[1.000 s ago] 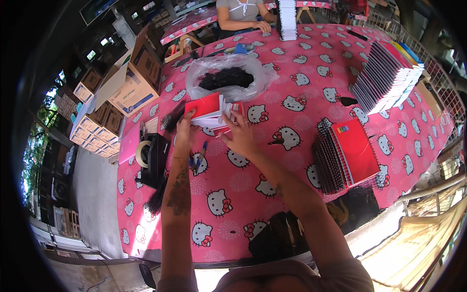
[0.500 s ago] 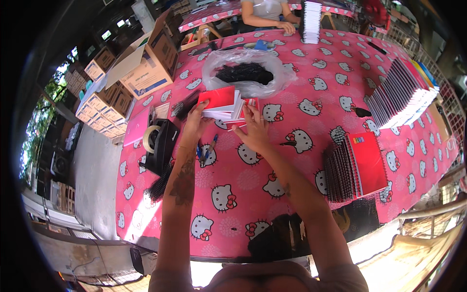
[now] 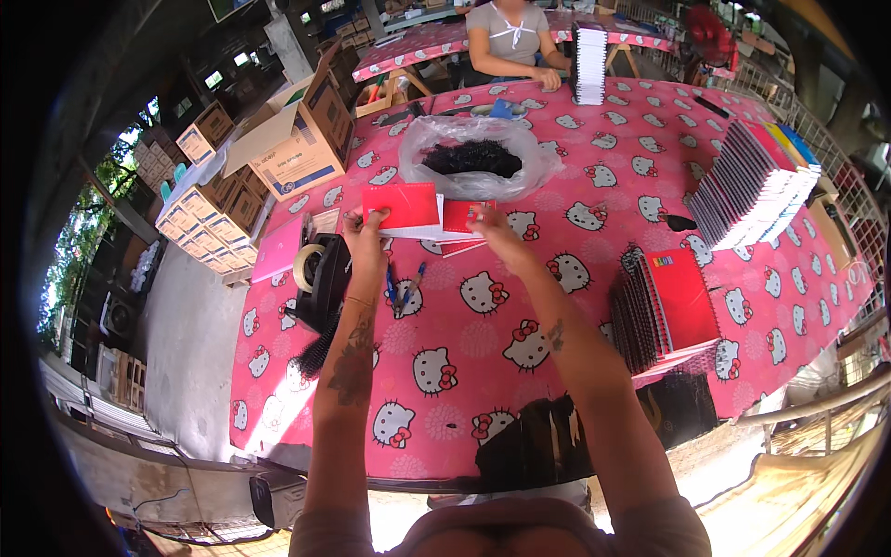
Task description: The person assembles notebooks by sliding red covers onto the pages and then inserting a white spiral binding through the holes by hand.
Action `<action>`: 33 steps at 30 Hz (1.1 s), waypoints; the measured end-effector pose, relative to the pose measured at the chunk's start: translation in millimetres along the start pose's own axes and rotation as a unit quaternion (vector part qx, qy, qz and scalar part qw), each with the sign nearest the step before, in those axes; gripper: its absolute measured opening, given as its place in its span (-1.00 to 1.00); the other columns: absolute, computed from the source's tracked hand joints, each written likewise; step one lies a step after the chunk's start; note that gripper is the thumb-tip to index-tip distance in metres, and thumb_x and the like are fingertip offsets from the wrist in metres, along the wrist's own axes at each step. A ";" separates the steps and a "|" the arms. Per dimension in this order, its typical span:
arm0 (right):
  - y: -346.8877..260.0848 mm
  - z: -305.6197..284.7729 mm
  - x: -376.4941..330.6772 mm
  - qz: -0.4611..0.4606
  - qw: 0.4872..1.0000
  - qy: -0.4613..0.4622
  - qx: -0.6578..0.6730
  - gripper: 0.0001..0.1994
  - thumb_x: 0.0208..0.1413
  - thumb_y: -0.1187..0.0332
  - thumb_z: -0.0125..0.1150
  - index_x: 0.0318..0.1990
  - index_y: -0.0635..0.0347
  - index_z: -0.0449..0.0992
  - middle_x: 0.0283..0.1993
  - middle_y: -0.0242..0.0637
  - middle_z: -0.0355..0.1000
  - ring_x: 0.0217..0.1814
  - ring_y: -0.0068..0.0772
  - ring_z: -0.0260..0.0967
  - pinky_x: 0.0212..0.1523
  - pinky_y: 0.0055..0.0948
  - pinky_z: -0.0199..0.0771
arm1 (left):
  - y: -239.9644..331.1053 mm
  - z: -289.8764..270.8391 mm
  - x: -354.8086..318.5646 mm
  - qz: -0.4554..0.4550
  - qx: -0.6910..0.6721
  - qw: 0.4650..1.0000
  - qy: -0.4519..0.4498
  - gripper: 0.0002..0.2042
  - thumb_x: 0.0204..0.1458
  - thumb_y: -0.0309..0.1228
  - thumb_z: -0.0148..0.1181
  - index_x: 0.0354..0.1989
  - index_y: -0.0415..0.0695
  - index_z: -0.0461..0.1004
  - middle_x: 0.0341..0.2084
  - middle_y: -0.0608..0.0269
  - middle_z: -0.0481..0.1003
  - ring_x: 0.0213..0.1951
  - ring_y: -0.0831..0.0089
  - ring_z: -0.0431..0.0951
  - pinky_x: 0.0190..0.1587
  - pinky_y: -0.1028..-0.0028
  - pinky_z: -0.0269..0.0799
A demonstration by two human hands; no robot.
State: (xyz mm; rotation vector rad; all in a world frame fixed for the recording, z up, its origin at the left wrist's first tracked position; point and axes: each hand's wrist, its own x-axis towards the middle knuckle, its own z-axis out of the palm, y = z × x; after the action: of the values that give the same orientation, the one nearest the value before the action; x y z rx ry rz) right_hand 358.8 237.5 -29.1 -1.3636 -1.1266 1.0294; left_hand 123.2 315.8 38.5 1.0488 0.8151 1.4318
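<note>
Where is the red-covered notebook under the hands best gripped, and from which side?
Probably by its two short ends, one from each side: the red-covered notebook lies flat on the table, left hand at its left edge, right hand at its right.

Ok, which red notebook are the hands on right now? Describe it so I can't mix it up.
On the pink cat-print tablecloth, find the clear bag of black coils. Just in front of it lies a small stack of red-covered notebooks, left hand and right hand at its edges. Unlike the bound stacks on the right, it shows no black spiral.
</note>
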 end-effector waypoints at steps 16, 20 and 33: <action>-114.3 92.8 -248.9 -0.247 0.925 0.081 0.278 -0.35 -0.03 0.54 0.46 0.17 0.28 0.18 0.10 -0.16 0.42 0.10 -0.44 0.44 0.08 -0.38 0.53 | 73.4 6.4 -233.2 -0.109 -0.317 0.931 -0.148 -0.52 0.24 -0.13 0.15 0.21 -0.15 0.29 0.09 0.15 0.46 0.12 0.30 0.49 0.19 0.22 0.43; -104.1 93.7 -276.9 -0.244 0.942 0.064 0.223 -0.39 -0.02 0.49 0.49 0.13 0.30 0.22 0.11 -0.14 0.41 0.15 -0.40 0.40 0.14 -0.35 0.44 | 66.3 14.3 -264.7 -0.110 -0.394 0.898 -0.163 -0.50 0.27 -0.07 0.07 0.25 -0.13 0.29 0.10 0.14 0.48 0.12 0.21 0.50 0.22 0.14 0.40; -10.3 12.1 -275.3 -0.136 0.985 -0.094 -0.042 0.02 0.03 0.36 0.45 0.54 0.01 -0.18 0.47 -0.08 0.04 0.49 -0.18 0.04 0.40 -0.24 0.10 | 60.7 3.0 -263.5 0.178 0.661 0.614 -0.393 -0.10 -0.27 0.00 0.51 0.29 -0.09 0.28 -0.10 0.01 0.48 0.03 0.06 0.49 0.18 0.16 0.38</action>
State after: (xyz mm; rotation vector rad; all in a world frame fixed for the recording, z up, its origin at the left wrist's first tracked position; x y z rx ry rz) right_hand 294.0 -30.4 -20.1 -1.1546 -1.4664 0.9340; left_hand 97.3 47.1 54.9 2.8275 0.9410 0.2074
